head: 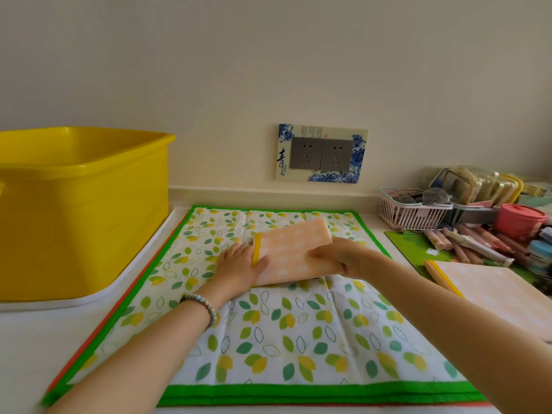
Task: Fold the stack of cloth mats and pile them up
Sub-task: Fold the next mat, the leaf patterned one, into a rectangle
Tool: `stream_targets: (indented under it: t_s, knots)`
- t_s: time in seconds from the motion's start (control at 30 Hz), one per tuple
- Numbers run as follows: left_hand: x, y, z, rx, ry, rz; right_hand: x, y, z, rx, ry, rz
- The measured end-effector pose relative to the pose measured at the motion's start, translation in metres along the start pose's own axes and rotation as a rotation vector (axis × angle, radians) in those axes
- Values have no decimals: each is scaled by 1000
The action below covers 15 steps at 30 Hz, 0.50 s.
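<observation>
A folded orange checked mat (294, 251) with a yellow hem lies on a stack of spread mats, the top one white with a leaf print and green border (286, 336). My left hand (239, 268) grips the folded mat's left end, thumb over the yellow hem. My right hand (343, 256) holds its right end, fingers curled round the edge. A red-edged mat peeks out under the stack's left side. Another folded orange mat (490, 291) lies to the right.
A big yellow tub (80, 210) stands on a white tray at the left. A wall socket plate (321, 153) is behind. At the right are a pink basket (412, 212), a red lidded jar (518, 221), pens and small containers.
</observation>
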<state>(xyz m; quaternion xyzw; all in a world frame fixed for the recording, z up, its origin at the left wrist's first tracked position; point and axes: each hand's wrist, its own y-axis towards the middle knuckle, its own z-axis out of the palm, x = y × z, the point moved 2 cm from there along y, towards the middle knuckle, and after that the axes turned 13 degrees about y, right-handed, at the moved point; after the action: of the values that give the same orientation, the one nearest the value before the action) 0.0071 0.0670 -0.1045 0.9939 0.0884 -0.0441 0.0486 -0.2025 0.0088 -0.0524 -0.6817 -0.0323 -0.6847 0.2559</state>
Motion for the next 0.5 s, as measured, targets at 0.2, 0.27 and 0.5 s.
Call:
stream_targets:
  t_s: [0.2, 0.27, 0.5]
  knots:
    - [-21, -8, -35, -47, -778, -136, 26, -32, -15, 8, 64, -204]
    - [-37, -10, -50, 95, -1139, -172, 39, -47, -28, 20, 90, -245]
    - [-111, -7, -83, 342, -1470, -23, 71, -98, -100, -52, 55, -329]
